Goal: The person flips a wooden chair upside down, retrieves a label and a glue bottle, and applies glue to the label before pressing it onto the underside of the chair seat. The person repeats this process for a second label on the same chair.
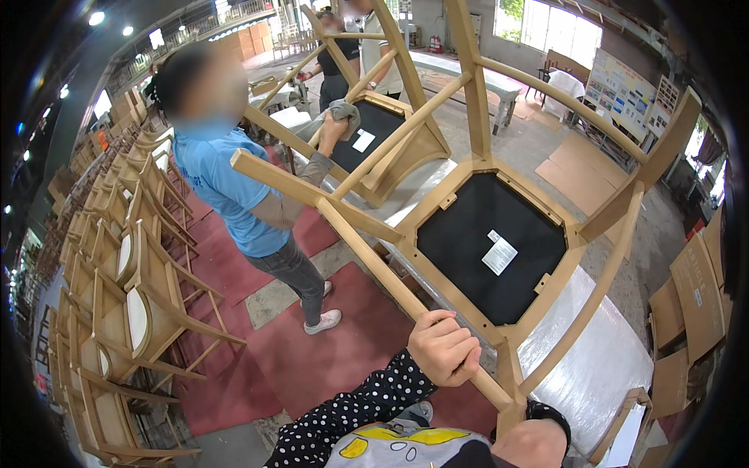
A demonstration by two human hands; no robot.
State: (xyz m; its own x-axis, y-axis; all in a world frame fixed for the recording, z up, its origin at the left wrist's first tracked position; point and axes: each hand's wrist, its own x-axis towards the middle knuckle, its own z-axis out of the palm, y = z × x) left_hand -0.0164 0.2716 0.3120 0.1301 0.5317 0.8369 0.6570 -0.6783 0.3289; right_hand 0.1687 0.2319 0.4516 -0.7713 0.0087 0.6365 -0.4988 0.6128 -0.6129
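1 upturned wooden chair (491,218), 4 legs (475,101) raised, stands against the left hand (445,349), seemingly being steadied; moving it would call for 2 firm hands. 1 more upturned chair (384,125) sits ahead-left of those fingers, which curl around 1 rail (370,258). Right fingers: hidden, cannot tell. 2 white labels (499,256) lie ahead-right of the left fingers.

You can read large capitals on the brown cardboard box (697,300); the white rectangular paper label (499,257) within the black square seat panel's (460,234) edges is too small.
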